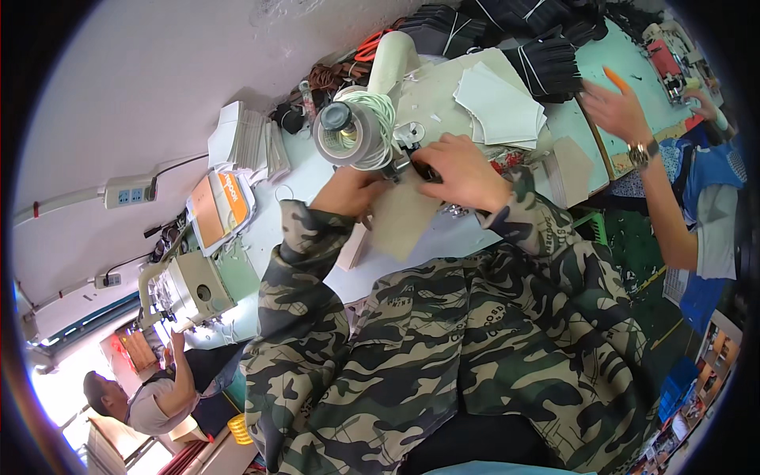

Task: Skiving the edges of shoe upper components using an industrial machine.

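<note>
A beige flat piece (402, 218), like a cut leather or board panel, lies beneath the head of a pale sewing machine (391, 63). My left hand (347, 192) is closed on the piece's left edge, its fingertips partly hidden by the machine. My right hand (465, 172) is curled beside the needle area, the thumb at the piece's upper right edge. A dark part shows between its thumb and fingers. Pale green thread (381, 119) loops around a round pulley-like part (339, 119) above my left hand. The stitching point is hidden.
Beige stacked panels (500, 107) lie beyond my right hand, with bundled black pieces (546, 67) behind. Papers (247, 141) stand near the wall at left. At right, a co-worker's hand (617, 107) reaches over the adjoining table. Another person (162, 396) works at a machine far left.
</note>
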A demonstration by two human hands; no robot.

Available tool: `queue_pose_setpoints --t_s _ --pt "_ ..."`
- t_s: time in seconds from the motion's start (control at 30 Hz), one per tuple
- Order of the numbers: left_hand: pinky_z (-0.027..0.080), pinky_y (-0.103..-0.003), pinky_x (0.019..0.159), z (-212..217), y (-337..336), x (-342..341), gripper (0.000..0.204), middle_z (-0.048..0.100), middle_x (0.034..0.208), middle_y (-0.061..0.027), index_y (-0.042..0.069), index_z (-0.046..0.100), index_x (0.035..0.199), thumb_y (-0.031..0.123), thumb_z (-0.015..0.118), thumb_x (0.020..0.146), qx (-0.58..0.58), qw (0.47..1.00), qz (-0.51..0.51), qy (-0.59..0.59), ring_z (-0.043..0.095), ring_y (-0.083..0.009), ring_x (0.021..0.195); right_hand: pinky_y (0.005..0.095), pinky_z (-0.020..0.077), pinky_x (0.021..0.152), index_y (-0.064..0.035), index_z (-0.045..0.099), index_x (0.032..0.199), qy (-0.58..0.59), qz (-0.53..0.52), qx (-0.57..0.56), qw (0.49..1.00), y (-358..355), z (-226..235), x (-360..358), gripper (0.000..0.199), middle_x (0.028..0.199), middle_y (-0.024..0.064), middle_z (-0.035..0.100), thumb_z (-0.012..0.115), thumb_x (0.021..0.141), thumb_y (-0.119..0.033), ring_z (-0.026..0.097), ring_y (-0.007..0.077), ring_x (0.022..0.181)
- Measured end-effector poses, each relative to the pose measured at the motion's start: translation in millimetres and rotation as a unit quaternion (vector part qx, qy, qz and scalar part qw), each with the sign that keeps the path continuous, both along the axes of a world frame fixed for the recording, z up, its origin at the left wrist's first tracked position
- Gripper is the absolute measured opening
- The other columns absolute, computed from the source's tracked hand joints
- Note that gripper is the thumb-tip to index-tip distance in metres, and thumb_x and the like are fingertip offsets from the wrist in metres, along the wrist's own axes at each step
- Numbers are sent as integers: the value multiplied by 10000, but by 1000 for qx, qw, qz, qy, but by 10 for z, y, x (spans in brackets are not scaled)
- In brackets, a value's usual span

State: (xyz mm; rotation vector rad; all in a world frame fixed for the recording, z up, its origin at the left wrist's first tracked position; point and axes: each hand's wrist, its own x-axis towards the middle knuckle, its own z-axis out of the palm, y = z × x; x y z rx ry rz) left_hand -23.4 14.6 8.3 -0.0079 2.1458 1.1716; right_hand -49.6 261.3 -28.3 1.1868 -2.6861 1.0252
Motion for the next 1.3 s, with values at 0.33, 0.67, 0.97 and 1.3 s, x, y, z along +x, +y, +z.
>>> queue_pose_setpoints --t_s 0.33,0.67,0.97,1.3 --pt "470 -273 476 156 -57 359 268 624 728 -42 -13 620 1013 225 499 992 98 991 -42 -84 628 -142 619 231 473 636 11 644 910 -425 -20 -185 886 -11 53 199 136 763 32 652 695 828 -85 580 64 702" --pt "424 -227 675 -201 -565 -130 197 613 776 52 21 683 896 201 610 932 47 994 8 -102 518 -38 711 343 516 613 -23 688 906 -328 19 -58 943 -18 74 229 197 742 102 700 689 837 -208 689 237 680" --pt "505 -309 533 54 91 -50 201 654 775 -112 -5 661 953 177 588 912 -121 977 -93 148 604 -180 562 476 484 815 -70 660 1062 -191 -3 19 981 64 194 -206 338 926 154 676 648 736 -160 624 379 904" --pt "522 -486 619 -1176 -1120 821 348 668 973 -143 135 589 1090 365 679 844 -429 871 -149 187 671 -363 734 432 461 755 -95 654 935 59 -151 49 986 768 224 -56 198 958 70 632 698 758 -171 578 283 917"
